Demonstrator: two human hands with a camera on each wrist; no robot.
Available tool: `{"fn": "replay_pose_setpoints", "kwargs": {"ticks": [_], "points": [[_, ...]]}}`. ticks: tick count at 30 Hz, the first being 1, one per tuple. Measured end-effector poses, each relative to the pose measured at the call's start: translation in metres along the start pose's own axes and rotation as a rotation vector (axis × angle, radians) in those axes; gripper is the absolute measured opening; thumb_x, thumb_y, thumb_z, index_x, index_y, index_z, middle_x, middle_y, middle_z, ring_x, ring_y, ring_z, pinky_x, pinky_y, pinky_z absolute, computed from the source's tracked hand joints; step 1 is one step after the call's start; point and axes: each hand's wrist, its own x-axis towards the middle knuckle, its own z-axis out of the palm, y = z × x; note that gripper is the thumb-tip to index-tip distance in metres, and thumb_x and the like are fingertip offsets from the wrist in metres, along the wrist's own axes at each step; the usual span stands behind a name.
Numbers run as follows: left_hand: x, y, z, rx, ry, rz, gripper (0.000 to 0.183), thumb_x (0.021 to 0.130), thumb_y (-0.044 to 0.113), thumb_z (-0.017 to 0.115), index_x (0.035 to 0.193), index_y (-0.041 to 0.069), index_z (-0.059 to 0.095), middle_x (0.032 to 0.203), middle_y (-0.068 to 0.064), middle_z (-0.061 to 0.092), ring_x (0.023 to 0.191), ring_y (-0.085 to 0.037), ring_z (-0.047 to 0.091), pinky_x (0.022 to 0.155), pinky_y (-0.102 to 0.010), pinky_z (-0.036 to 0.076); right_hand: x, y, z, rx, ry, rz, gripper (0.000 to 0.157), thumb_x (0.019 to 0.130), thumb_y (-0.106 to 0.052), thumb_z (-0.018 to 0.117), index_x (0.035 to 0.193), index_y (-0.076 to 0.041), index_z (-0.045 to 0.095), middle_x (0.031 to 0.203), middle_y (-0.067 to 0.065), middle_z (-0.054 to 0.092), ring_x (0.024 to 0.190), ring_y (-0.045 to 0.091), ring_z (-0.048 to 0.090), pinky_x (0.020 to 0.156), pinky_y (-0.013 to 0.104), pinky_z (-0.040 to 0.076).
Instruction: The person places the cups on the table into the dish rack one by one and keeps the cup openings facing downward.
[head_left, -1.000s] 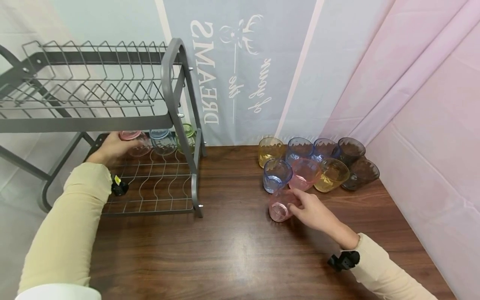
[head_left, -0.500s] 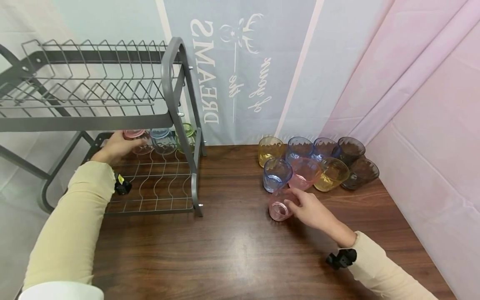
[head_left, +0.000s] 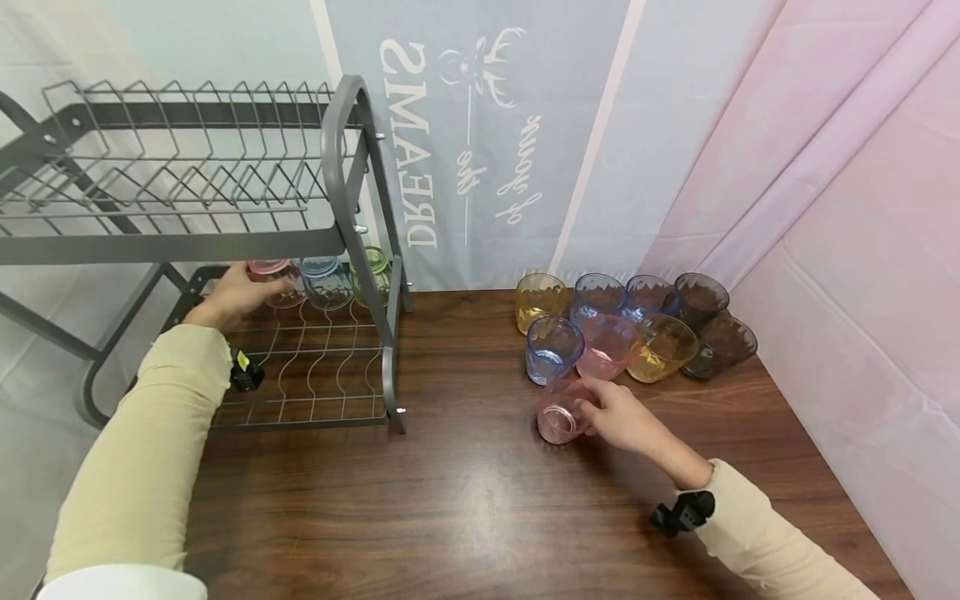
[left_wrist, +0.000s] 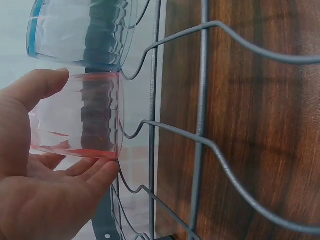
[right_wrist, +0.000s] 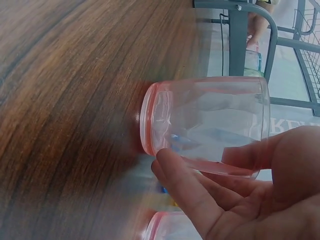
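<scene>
On the rack's lower shelf my left hand (head_left: 236, 296) grips a pink glass (left_wrist: 95, 115), thumb on one side and fingers on the other. That glass is upside down, its rim at the wires. Beside it are an inverted blue glass (head_left: 327, 286) and a green glass (head_left: 381, 268), partly hidden by the rack post. Over on the right, my right hand (head_left: 621, 417) holds another pink glass (right_wrist: 215, 115) by its side, thumb near the rim and fingertips by the base. This glass is upright, its base close to the table, in front of the other glasses.
Behind the right hand stands a group of glasses: blue (head_left: 553, 354), pink (head_left: 606, 350), amber (head_left: 660, 354) and smoky dark ones (head_left: 720, 350). The two-tier metal rack (head_left: 345, 167) fills the left side. A printed cloth (head_left: 480, 150) hangs behind the brown wooden table (head_left: 465, 500).
The left hand and its pink glass have shifted slightly right, closer to the blue glass, then stopped. The right hand and its glass have stayed nearly in place.
</scene>
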Motion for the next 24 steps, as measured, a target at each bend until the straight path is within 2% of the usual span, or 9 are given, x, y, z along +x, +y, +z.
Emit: {"fn": "replay_pose_setpoints", "kwargs": {"ticks": [5,8,11,13,15,17,18,21,24], "points": [[-0.002,0.001,-0.002,-0.015,-0.028,0.013,0.051,0.101,0.026,0.062,0.133,-0.01,0.046,0.104,-0.008,0.061,0.076,-0.006,0.06,0.064,-0.023,0.05,0.0,-0.002,-0.001,0.02,-0.01,0.006,0.023,0.1,0.003,0.051,0.12,0.01,0.062,0.105,0.025,0.069,0.077,0.023,0.07,0.064,0.038,0.062],[-0.004,0.004,-0.006,-0.014,-0.056,0.012,0.054,0.101,0.027,0.062,0.136,-0.009,0.042,0.1,-0.003,0.062,0.075,-0.007,0.062,0.068,-0.024,0.05,0.0,-0.001,-0.002,-0.032,0.006,-0.01,0.023,0.1,0.002,0.053,0.119,0.006,0.065,0.107,0.022,0.07,0.081,0.021,0.068,0.066,0.034,0.059],[-0.008,0.009,-0.01,0.02,-0.08,0.008,0.063,0.101,0.029,0.063,0.143,-0.009,0.036,0.094,-0.001,0.065,0.085,-0.019,0.065,0.083,-0.033,0.052,0.001,0.001,-0.002,-0.067,0.03,-0.026,0.021,0.098,0.001,0.054,0.114,0.002,0.069,0.105,0.017,0.072,0.084,0.018,0.066,0.067,0.031,0.055],[-0.011,0.014,-0.012,0.046,-0.087,-0.008,0.064,0.101,0.033,0.062,0.14,-0.012,0.038,0.089,-0.011,0.067,0.101,-0.031,0.062,0.095,-0.045,0.048,0.002,0.003,-0.002,-0.068,0.044,-0.035,0.021,0.098,0.001,0.054,0.111,0.0,0.071,0.104,0.014,0.073,0.085,0.017,0.066,0.068,0.029,0.054],[-0.015,0.018,-0.014,0.072,-0.08,-0.036,0.07,0.103,0.037,0.059,0.142,-0.017,0.035,0.107,-0.026,0.065,0.113,-0.041,0.051,0.096,-0.055,0.043,0.002,0.004,-0.002,-0.058,0.056,-0.036,0.021,0.098,0.001,0.055,0.11,-0.001,0.071,0.103,0.013,0.073,0.085,0.017,0.067,0.068,0.029,0.054],[-0.02,0.021,-0.015,0.092,-0.045,-0.064,0.079,0.103,0.039,0.055,0.148,-0.018,0.025,0.135,-0.04,0.048,0.125,-0.047,0.04,0.101,-0.062,0.037,0.002,0.005,-0.002,-0.051,0.062,-0.04,0.02,0.099,0.0,0.055,0.11,-0.001,0.071,0.103,0.014,0.073,0.085,0.017,0.066,0.068,0.028,0.053],[-0.022,0.022,-0.014,0.087,-0.019,-0.066,0.079,0.103,0.038,0.054,0.151,-0.016,0.023,0.147,-0.042,0.035,0.131,-0.05,0.036,0.103,-0.062,0.036,0.003,0.005,-0.002,-0.049,0.064,-0.036,0.02,0.099,0.0,0.055,0.111,-0.001,0.072,0.103,0.013,0.073,0.086,0.016,0.065,0.068,0.028,0.052],[-0.03,0.025,-0.014,0.048,0.075,-0.047,0.086,0.104,0.033,0.052,0.16,-0.005,-0.002,0.161,-0.038,0.005,0.145,-0.053,0.019,0.113,-0.066,0.027,0.003,0.004,-0.002,-0.014,0.047,-0.028,0.021,0.1,-0.001,0.055,0.113,0.0,0.071,0.106,0.015,0.073,0.088,0.017,0.066,0.068,0.026,0.053],[-0.037,0.029,-0.014,0.02,0.147,-0.034,0.079,0.105,0.032,0.051,0.162,0.001,0.006,0.163,-0.034,0.011,0.149,-0.053,0.014,0.115,-0.069,0.021,0.001,0.003,-0.003,0.076,0.007,-0.023,0.022,0.101,0.001,0.053,0.117,0.005,0.068,0.111,0.02,0.071,0.091,0.023,0.07,0.068,0.027,0.057]]}}
